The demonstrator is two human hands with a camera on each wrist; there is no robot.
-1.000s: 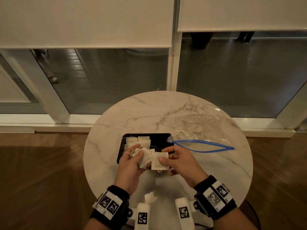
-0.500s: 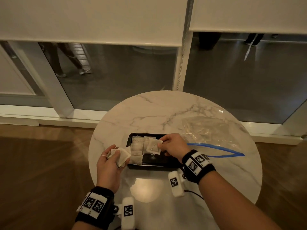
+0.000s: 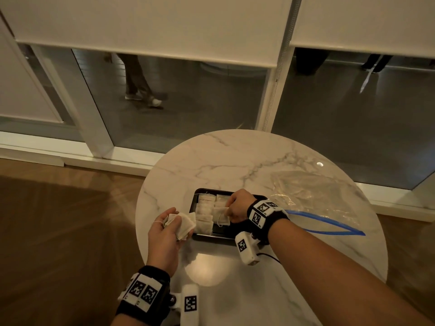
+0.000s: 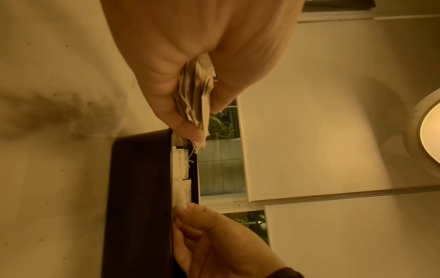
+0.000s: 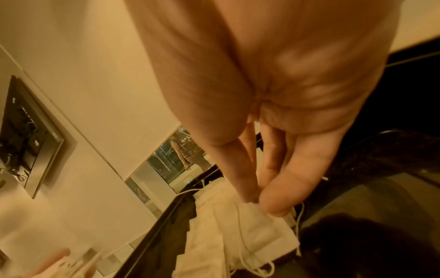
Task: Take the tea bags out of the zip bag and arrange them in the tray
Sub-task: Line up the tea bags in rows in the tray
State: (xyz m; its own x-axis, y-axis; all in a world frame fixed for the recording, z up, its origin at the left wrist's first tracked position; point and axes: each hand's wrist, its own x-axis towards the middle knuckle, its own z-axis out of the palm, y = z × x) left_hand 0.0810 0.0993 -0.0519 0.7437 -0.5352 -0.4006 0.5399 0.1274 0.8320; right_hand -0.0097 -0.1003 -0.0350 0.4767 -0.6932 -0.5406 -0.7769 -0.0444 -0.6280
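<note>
**Tea bags being set into a black tray**

Right hand (image 3: 237, 208): a single white paper tea bag (image 3: 221, 215) is pinched between thumb and fingertips (image 5: 273, 199) and held over the black rectangular tray (image 3: 235, 235), touching the white tea bags already laid in rows (image 3: 207, 208) at the tray's left side. Left hand (image 3: 164, 234): a fanned bunch of white tea bags (image 3: 182, 225) is gripped between thumb and fingers, just beside the tray's left edge. Tray and clear plastic zip bag with blue seal (image 3: 313, 198) are seen on the round white marble table (image 3: 235, 161); the zip bag lies right of the tray, its mouth open.
</note>
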